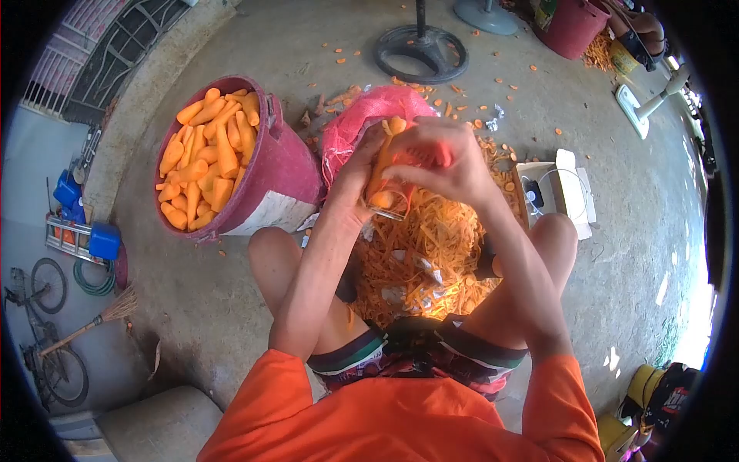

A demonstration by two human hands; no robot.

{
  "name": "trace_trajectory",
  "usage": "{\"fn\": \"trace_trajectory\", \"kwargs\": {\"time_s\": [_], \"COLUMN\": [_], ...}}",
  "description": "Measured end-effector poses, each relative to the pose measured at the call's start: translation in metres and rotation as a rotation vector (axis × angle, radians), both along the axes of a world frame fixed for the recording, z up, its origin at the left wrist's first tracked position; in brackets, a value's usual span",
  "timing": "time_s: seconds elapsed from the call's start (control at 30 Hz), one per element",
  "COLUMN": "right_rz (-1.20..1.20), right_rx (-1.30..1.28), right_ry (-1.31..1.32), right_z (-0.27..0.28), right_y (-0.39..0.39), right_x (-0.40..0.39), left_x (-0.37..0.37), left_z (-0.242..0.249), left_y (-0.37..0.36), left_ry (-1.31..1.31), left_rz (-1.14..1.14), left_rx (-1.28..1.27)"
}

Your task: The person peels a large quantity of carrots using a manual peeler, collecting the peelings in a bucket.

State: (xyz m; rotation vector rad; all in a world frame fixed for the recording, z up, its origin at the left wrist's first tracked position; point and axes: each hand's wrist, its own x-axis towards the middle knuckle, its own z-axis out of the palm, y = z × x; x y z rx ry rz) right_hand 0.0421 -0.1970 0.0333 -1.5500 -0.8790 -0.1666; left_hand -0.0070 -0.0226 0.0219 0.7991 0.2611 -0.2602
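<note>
My left hand (357,177) is wrapped round an orange carrot (379,171), held tilted above the pile of peelings. My right hand (454,163) grips a red peeler (423,155) against the carrot's right side. The hand and peeler are slightly blurred. Beneath both hands lies a heap of orange peelings (431,246) between my legs. Just behind the hands is a pink mesh sack (346,138). To the left, a dark pink tub (296,165) is full of peeled carrots (202,165).
A round black stand base (422,55) stands ahead. At the right are an open white box (568,189) and a white stand foot (633,112). Another person's limb shows by a pink bucket (571,29) at the top right. A broom (92,322) lies left.
</note>
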Motion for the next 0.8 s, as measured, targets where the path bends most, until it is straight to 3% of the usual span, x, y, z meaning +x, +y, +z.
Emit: {"fn": "trace_trajectory", "kwargs": {"time_s": [0.1,0.17,0.23,0.27,0.37,0.4,0.43,0.5,0.57,0.63,0.7,0.77,0.8], "right_rz": [-0.042,-0.161,-0.264,-0.382,-0.29,-0.128,-0.122,-0.034,-0.055,-0.316,-0.343,-0.001,0.009], "right_rx": [-0.218,0.053,0.129,0.01,0.133,0.161,0.161,-0.146,-0.133,0.059,0.08,0.158,0.006], "right_ry": [-0.122,-0.12,0.099,0.066,0.027,0.125,0.12,-0.367,-0.283,0.081,0.153,0.208,-0.194], "right_z": [0.001,-0.002,-0.006,-0.006,-0.003,0.004,0.01,0.013,-0.009,-0.009,-0.005,0.001,-0.006], "right_y": [-0.002,-0.002,-0.016,-0.03,-0.025,-0.013,-0.004,0.007,-0.002,-0.017,-0.018,0.004,0.011], "right_x": [0.001,0.02,0.042,0.052,0.049,0.027,0.014,-0.002,0.026,0.056,0.052,0.01,0.006], "left_x": [0.003,0.001,-0.001,0.001,0.009,0.006,0.003,-0.001,-0.002,0.001,0.005,0.005,0.002], "left_z": [-0.013,-0.019,-0.018,-0.021,-0.039,-0.024,-0.012,0.0,-0.012,-0.026,-0.028,-0.028,-0.023], "left_y": [0.009,0.011,0.008,0.009,0.027,0.019,0.014,0.007,0.01,0.019,0.02,0.015,0.019], "left_ry": [-0.117,-0.165,-0.055,-0.061,-0.069,-0.032,-0.038,0.045,0.039,-0.029,-0.006,-0.104,-0.091], "left_rz": [-0.092,-0.14,-0.104,-0.106,-0.281,-0.136,-0.131,-0.01,-0.006,-0.193,-0.228,-0.018,-0.056], "left_rx": [-0.097,-0.115,-0.082,-0.086,-0.338,-0.21,-0.209,-0.061,-0.09,-0.284,-0.242,-0.139,-0.126]}}
